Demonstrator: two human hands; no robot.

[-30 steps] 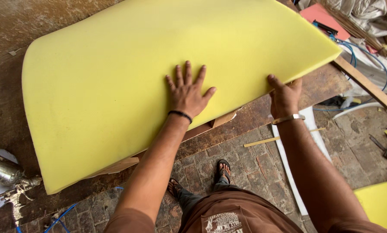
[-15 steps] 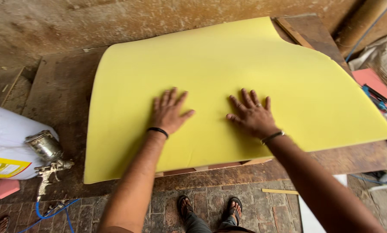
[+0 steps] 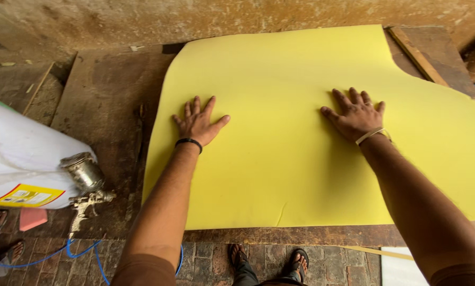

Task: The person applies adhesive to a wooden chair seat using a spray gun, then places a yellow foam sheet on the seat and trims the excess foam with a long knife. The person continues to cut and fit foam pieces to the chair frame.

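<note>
Yellow foam sheet (image 3: 301,137) lies flat on the worn wooden bench (image 3: 105,100), covering most of the top; near edge sits just inside the bench front, far edge near the wall. Left hand (image 3: 197,122) palm-down on the sheet near its left edge, fingers (image 3: 195,106) spread, thumb out to the right, black band at the wrist. Right hand (image 3: 356,114) palm-down further right, well apart from the left, fingers splayed and pressing flat, pale band at the wrist. Neither hand grips anything.

Judgement on doing it well: keep palms flat and pressure even, work from the middle out toward the edges so the foam beds without ripples, and mind the small nick (image 3: 281,214) in the near edge so it does not tear further.

Materials: foam is soft, matte, uniform yellow, thin, with a curved cut-out at the right rear corner. Bench is dark, scuffed, stained board. A timber strip (image 3: 414,55) lies diagonally at the rear right. At left, a metal spray gun (image 3: 86,182) with cup, touching or just beside a white container (image 3: 25,159), hard to tell which. Blue hose (image 3: 62,254) trails over the brick floor (image 3: 205,257); sandalled feet (image 3: 269,259) below.
</note>
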